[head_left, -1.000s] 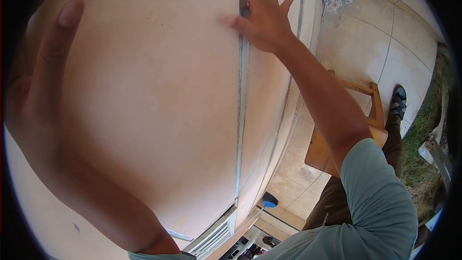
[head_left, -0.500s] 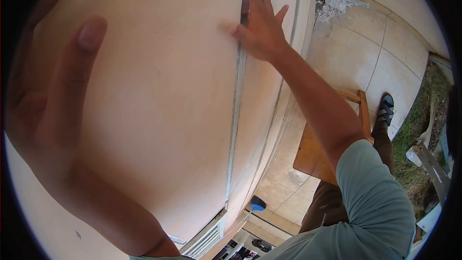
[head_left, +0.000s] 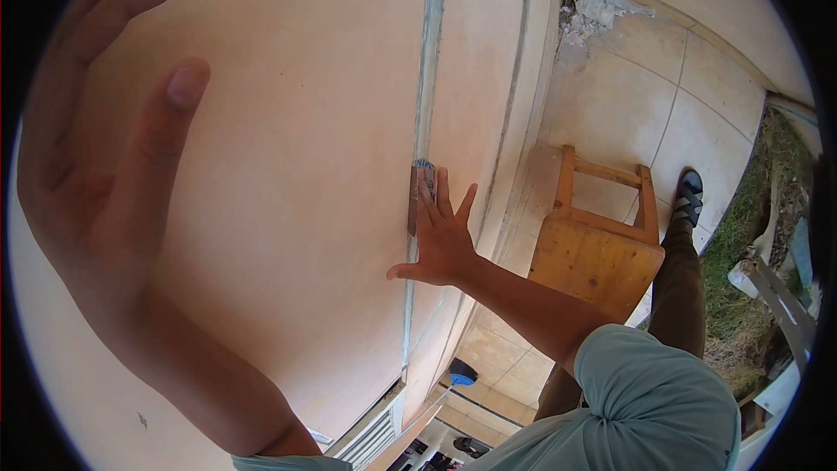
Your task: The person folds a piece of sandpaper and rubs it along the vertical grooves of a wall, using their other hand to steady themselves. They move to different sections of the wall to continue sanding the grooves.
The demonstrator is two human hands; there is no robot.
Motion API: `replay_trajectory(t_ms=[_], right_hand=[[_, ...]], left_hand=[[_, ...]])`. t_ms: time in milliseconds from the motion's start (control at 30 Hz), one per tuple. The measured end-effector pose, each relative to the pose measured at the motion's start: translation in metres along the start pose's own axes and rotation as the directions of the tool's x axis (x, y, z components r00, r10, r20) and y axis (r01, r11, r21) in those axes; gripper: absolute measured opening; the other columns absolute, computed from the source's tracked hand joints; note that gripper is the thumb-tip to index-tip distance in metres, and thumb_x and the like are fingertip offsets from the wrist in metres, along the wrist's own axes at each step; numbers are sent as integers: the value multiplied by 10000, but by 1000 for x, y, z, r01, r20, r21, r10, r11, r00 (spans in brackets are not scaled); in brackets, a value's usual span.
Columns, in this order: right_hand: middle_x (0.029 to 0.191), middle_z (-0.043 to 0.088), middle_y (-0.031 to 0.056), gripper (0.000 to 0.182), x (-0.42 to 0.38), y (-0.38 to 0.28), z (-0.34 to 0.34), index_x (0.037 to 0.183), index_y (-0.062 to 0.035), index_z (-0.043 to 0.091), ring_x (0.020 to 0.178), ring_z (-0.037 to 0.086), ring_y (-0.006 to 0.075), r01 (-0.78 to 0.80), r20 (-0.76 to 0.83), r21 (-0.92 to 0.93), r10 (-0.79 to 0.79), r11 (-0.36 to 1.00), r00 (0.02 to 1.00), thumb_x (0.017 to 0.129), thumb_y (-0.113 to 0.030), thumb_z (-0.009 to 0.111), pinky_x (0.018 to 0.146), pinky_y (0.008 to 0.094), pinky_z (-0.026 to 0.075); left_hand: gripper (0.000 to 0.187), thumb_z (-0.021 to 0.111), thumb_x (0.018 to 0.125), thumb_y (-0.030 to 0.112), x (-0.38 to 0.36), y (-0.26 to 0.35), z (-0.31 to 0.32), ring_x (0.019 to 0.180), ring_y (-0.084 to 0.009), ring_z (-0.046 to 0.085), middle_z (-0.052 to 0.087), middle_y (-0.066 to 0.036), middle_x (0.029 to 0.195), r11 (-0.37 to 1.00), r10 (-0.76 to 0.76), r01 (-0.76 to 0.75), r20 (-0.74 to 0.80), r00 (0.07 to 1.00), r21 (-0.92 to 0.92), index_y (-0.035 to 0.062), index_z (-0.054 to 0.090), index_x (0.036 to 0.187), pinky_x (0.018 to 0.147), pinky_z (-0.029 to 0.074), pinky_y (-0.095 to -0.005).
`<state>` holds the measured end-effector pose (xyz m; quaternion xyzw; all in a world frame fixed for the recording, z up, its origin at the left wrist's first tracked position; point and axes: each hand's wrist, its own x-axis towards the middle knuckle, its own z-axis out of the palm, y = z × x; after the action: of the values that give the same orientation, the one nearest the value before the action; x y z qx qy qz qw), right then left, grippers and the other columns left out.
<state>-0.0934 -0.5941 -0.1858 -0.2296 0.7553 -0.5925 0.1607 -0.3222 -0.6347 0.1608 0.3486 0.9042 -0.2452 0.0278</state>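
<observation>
A long grey strip (head_left: pixel 428 61) runs along the pale peach wall (head_left: pixel 288 166). On that strip my right hand (head_left: pixel 443 240) lies with its fingers spread, pressing a small dark block (head_left: pixel 413 201) with a printed wrapping against the wall. The block's far part is under the fingers. My left hand (head_left: pixel 113 157) is raised large at the left, its thumb and fingers apart, with nothing in it; it is close to the wall, and whether the palm touches it I cannot tell.
A wooden chair (head_left: pixel 597 266) stands on the tiled floor (head_left: pixel 610 96) beside my sandalled foot (head_left: pixel 689 196). White debris (head_left: pixel 597 13) lies in the far corner. A blue broom head (head_left: pixel 462 373) and a louvred vent (head_left: pixel 373 438) are lower down. Grass (head_left: pixel 741 253) borders the tiles.
My right hand has slid down the strip toward me with the block, and its arm has bent. More of the chair shows. My left hand has shifted slightly in view, showing more of its fingers.
</observation>
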Motion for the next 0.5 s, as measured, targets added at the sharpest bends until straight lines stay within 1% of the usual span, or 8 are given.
replay_trajectory(t_ms=[67,133,200,267,300,367,433,500], right_hand=[[1616,130,276,1391,15,3,-6,1518,111,169,1504,-34,471,7,-111,5,-7,1000,994,668,-960,425,968,816,-135],[1618,139,266,1379,71,18,-42,1522,101,163,1505,-44,463,-17,-205,-8,15,1000,979,670,-933,485,995,802,-123],[1620,143,260,1374,109,19,-69,1527,92,156,1505,-50,458,-45,-214,14,47,999,976,670,-921,510,1010,793,-116],[1628,130,243,1379,125,12,-77,1542,64,129,1505,-53,454,-113,-242,128,141,985,960,657,-907,546,1031,782,-100],[1632,117,239,1382,110,9,-60,1556,39,103,1505,-60,455,-84,-282,150,124,985,951,657,-928,513,1023,788,-100],[1632,98,247,1388,58,9,-30,1559,35,82,1503,-64,462,-47,-177,70,59,996,982,662,-958,448,1000,798,-119],[1629,78,263,1433,15,-1,-8,1552,56,72,1501,-57,472,20,-78,45,-16,999,997,631,-1016,304,962,804,-163],[1628,82,266,1437,23,10,-5,1549,63,80,1501,-60,471,19,-98,-7,-19,1000,995,628,-1017,306,960,805,-167]], left_hand=[[336,624,934,191,-2,14,7,1317,-296,529,585,-140,1391,1000,-10,10,-2,1000,-3,68,660,1245,1120,391,-464],[337,625,935,193,-4,30,16,1316,-294,530,586,-140,1390,999,-33,33,2,999,-18,66,659,1246,1120,391,-460],[339,626,935,194,-7,41,20,1314,-291,530,587,-139,1389,998,-52,52,8,999,-29,65,659,1246,1120,391,-456],[340,626,935,196,-6,40,16,1313,-289,531,587,-139,1388,997,-72,72,-1,997,-36,63,658,1247,1120,390,-453],[341,627,936,197,-6,38,14,1312,-288,531,588,-139,1387,997,-74,74,-4,997,-36,63,658,1247,1119,390,-451],[342,628,936,198,-5,27,6,1311,-286,532,588,-139,1386,997,-74,73,-18,997,-32,61,658,1248,1119,390,-447],[343,628,936,200,-3,21,4,1310,-284,532,589,-138,1385,996,-74,72,-38,997,-44,60,657,1248,1119,390,-444],[345,629,937,202,-3,17,6,1309,-282,533,590,-138,1384,997,-74,72,-51,996,-39,58,657,1249,1118,390,-440]])
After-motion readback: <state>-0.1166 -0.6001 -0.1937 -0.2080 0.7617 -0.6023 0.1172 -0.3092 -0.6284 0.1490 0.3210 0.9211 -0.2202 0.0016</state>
